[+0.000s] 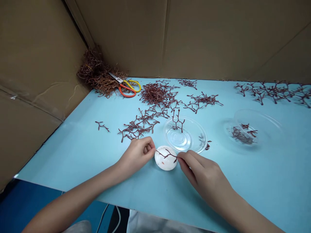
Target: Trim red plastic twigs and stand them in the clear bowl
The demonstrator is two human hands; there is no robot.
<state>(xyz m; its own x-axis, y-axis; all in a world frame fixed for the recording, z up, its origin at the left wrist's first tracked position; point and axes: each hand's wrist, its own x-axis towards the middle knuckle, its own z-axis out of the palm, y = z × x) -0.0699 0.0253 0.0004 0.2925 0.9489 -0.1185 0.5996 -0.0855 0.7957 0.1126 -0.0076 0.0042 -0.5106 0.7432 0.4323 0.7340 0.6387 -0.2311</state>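
Note:
A thin, dark reddish-brown branched twig (167,155) stretches between my two hands, over a small white round object (165,165) on the table. My left hand (143,149) pinches one end of the twig, its fingers closed. At the other end, the thumb and forefinger of my right hand (201,168) are pressed together on it. Whether the twig touches the white object I cannot tell. Just beyond it lies a clear plastic lid (180,139) with one branched twig (178,122) resting on it.
Scissors (126,89) with red and yellow handles lie beside a tangled twig heap (104,79) at the back left. More twig piles (155,93) spread across the light blue table (80,155). To the right stands a clear plastic bowl (257,129) with twig pieces. Cardboard walls (194,38) enclose the back and left.

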